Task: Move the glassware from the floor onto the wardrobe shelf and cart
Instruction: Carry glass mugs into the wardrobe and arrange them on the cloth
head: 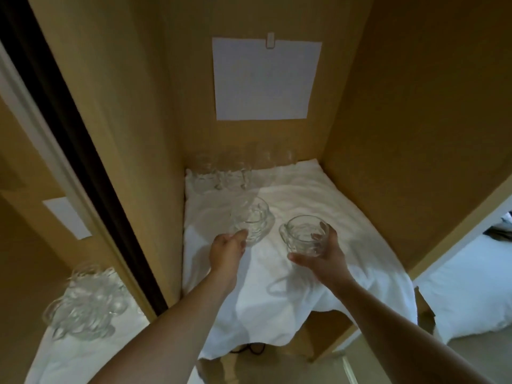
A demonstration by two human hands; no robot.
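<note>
Both my arms reach into the wardrobe over a shelf covered with a white cloth (318, 195). My left hand (227, 249) grips a clear glass mug (253, 221) at its near side, just above the cloth. My right hand (322, 252) holds a second clear glass mug (300, 234) from below and the right, with fingers curled round its wall. Several clear glasses (221, 173) stand in a row at the back left of the shelf. A heap of clear glass mugs (86, 300) shows at the lower left on white cloth, beside the mirrored door.
Brown wardrobe walls close in on the left, back and right. A white paper sheet (263, 79) hangs on the back wall. A dark sliding door frame (83, 151) runs along the left. A white bed (471, 286) lies at the right.
</note>
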